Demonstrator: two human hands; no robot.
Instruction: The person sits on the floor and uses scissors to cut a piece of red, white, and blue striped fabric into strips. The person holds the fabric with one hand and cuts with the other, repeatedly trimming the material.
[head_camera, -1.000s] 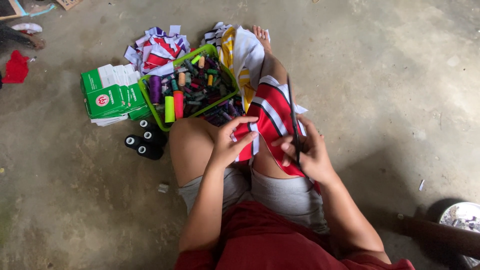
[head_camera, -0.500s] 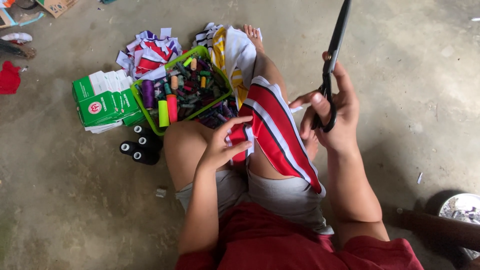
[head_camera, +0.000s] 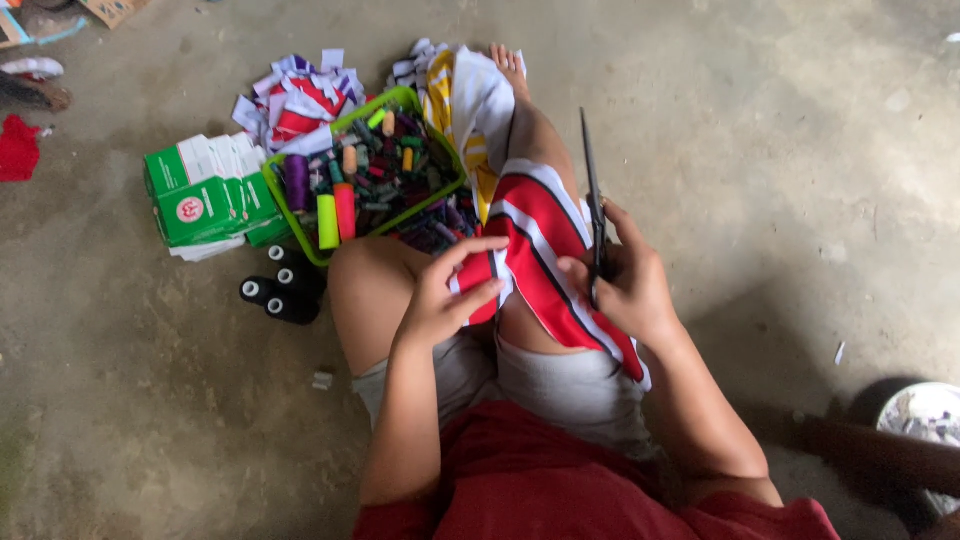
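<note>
Right hand closed round the handles of dark scissors, blades together, tips pointing to the far side, just right of a red-and-white striped cloth draped over the person's leg. Left hand rests on the cloth's left edge, fingers curled, thumb and fingertips pinching the fabric near the knee. Person sits on a concrete floor in a red shirt and grey shorts. Far of the knees: yellow-and-white cloth, then a green tray packed w/ thread spools. Left of the tray, a green-and-white box; near it, three black spools on the floor. Fabric scraps piled at the far side of the tray.
</note>
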